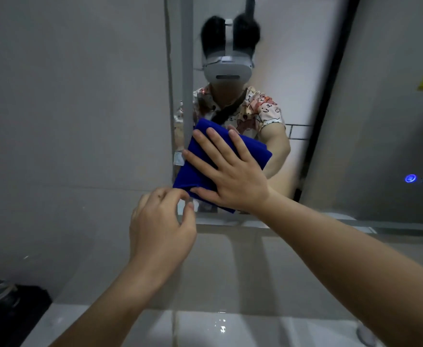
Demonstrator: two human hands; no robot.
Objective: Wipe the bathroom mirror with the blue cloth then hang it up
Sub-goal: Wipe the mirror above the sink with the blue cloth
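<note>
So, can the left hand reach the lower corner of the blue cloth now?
Probably yes. The left hand is beside the lower corner of the blue cloth, fingers curled and seemingly holding nothing, with nothing between them. The right hand presses the cloth flat on the mirror.

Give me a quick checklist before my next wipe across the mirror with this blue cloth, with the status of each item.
1. Right hand flat on the blue cloth, fingers spread: ok.
2. Cloth pressed against the mirror: ok, it looks flat on the glass near the mirror's lower left corner.
3. Cloth folded, not bunched: ok, though its lower corner hangs below the palm.
4. Left hand out of the wiping path: not ok, its curled fingers sit right by the cloth's lower edge; whether they pinch it, cannot tell.
5. Lit touch buttons at the right kept clear of the cloth: ok.
6. Place to hang the cloth: cannot tell, none in view.
</note>
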